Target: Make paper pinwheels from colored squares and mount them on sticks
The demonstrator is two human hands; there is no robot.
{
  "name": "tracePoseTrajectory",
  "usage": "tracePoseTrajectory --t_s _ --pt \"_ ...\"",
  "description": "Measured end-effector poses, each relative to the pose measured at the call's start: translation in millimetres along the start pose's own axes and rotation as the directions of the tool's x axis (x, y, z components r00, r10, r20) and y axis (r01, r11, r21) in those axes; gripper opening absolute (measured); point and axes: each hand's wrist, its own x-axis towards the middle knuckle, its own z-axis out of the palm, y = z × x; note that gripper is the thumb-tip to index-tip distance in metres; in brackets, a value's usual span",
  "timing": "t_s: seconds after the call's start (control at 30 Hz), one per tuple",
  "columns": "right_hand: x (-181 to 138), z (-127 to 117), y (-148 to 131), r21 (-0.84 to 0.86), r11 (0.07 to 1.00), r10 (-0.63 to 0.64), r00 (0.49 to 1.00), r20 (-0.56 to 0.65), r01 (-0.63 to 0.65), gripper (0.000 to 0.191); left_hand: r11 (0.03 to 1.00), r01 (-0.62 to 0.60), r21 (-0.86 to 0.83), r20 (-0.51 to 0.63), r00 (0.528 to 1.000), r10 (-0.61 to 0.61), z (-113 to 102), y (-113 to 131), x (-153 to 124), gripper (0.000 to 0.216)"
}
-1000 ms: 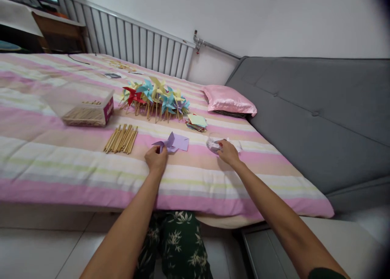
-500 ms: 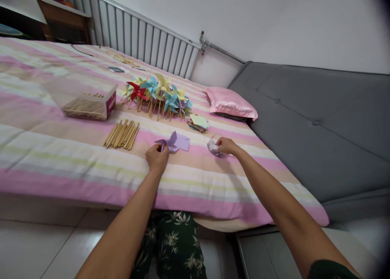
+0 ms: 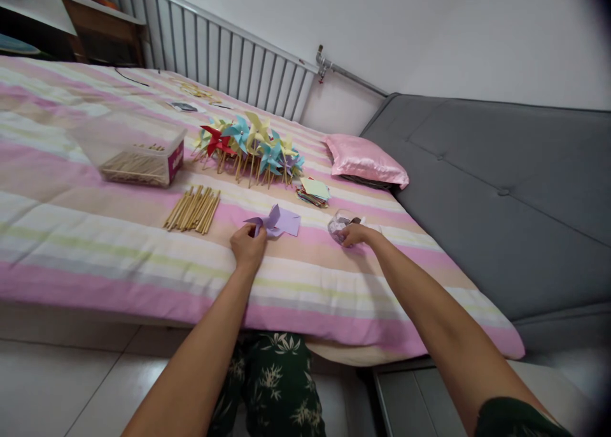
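A half-folded purple paper pinwheel (image 3: 279,221) lies on the striped bedspread (image 3: 95,233). My left hand (image 3: 249,244) pinches its near left corner, fingers closed on the paper. My right hand (image 3: 354,235) rests against a small clear plastic container (image 3: 338,226) just right of the purple paper, fingers curled at its rim; whether they hold anything small is hidden. A bundle of wooden sticks (image 3: 193,210) lies left of the paper.
Several finished coloured pinwheels (image 3: 248,147) lie in a pile further back, with a stack of coloured paper squares (image 3: 314,192) beside them. A clear box of sticks (image 3: 136,151) stands at left. A pink pillow (image 3: 365,160) and a grey sofa (image 3: 501,195) are at right, a radiator behind.
My right hand drew back slightly from over the clear container to its near rim. My left hand stayed on the purple paper. The view shifted a little.
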Motion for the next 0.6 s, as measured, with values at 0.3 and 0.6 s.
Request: tracePoseTrajectory --t_s 0.3,0.6 --pt "10.0 3.4 10.8 0.141 0.990 -0.044 0.995 0.092 0.031 0.032 1.000 -0.011 0.006 0.003 1.000 0.011 0.8 -1.2 0.1 0.019" --pt "2.9 5.2 5.4 0.163 0.986 -0.040 0.995 0.096 0.023 0.031 1.000 -0.017 0.017 0.003 1.000 0.017 0.7 -2.6 0.1 0.018"
